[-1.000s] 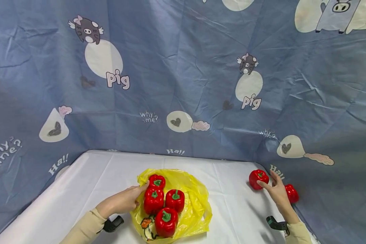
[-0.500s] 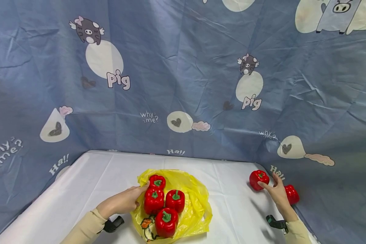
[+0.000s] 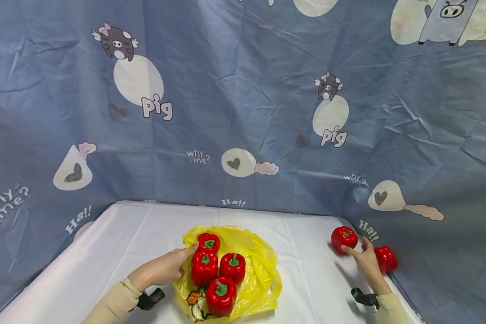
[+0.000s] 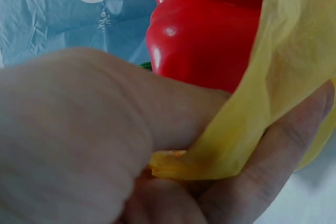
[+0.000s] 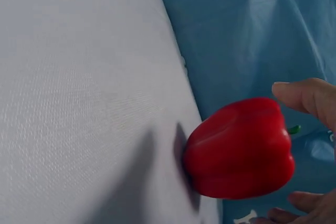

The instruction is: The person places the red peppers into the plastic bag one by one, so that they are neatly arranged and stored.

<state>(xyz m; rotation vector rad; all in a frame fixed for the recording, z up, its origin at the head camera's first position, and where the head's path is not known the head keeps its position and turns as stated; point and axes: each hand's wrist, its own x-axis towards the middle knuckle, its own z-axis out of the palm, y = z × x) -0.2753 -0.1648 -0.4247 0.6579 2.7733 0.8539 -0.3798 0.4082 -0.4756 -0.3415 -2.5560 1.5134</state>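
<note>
My left hand pinches the left rim of a yellow plastic bag. In the left wrist view, the thin yellow film runs between my thumb and fingers, close beside a red bell pepper. Several red bell peppers with green stems stand upright in the open bag. Over at the right, my right hand hovers by a lone red bell pepper on the white table. Its thumb and fingers are spread to either side of that pepper, apart from it in the right wrist view.
Another red bell pepper lies at the table's right edge, beside my right hand and partly behind it. A blue printed cloth rises behind and along the sides of the white table.
My right hand has drawn back slightly toward me, its fingers lower beside the lone pepper. That pepper, the left hand and the bag stay in place.
</note>
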